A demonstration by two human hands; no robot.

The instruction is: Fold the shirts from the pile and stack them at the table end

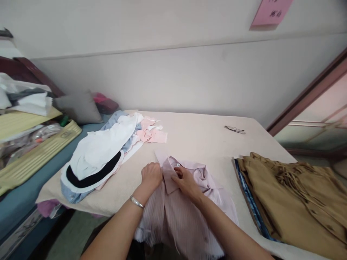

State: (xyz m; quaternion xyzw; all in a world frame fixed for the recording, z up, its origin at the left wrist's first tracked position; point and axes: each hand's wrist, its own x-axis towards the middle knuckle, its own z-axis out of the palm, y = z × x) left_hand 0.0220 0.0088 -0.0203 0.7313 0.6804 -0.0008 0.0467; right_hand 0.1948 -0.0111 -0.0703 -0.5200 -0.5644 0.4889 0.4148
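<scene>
One pink shirt (pixel 173 206), two hands (pixel 168 177) gripping it

1. On the bench (pixel 189 126) we see a thin dark-and-silver item (pixel 234 129), too small to identify.
2. At its left we have a heap of white, blue and pink clothes (pixel 100 148) with a black band across it.
3. At its right we find folded brown garments (pixel 292 202) over blue patterned fabric (pixel 251 202).
4. Further left we spot a grey pillow (pixel 81 106) beside a magenta-and-dark bundle (pixel 104 103).
5. At the far left we notice yellow ribbed plastic pieces (pixel 40 155) and plastic bags (pixel 29 95).
6. We see a pink note (pixel 271 14) on the pale wall (pixel 173 76).
</scene>
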